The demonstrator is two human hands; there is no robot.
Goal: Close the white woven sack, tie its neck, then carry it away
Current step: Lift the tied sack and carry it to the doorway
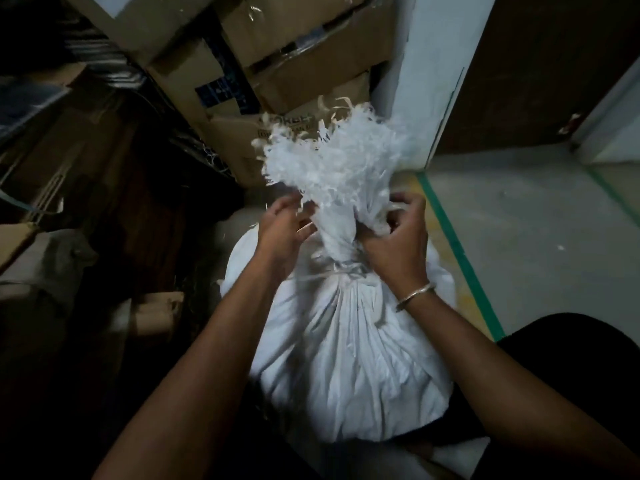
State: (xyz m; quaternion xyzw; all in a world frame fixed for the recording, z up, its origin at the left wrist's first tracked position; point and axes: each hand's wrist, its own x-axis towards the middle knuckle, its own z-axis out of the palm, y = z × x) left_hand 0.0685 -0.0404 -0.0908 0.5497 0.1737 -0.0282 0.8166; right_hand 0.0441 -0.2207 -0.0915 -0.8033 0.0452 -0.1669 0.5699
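The white woven sack [349, 355] stands full on the floor between my forearms. Its neck [337, 237] is gathered into a tight twist, with a pale string [332, 271] wound around it. Above the twist the frayed mouth [332, 157] fans out in loose white strips. My left hand [282, 230] is at the left of the neck, fingers curled around a strand of the tie. On the right side, my right hand [398, 237] is closed on the neck fabric and the tie; a metal bangle sits on that wrist.
Stacked cardboard boxes [277, 64] rise just behind the sack. Dark shelving and clutter [86, 168] fill the left. A white pillar [433, 64] stands at the back right, with a concrete floor and green line [460, 258] to the right.
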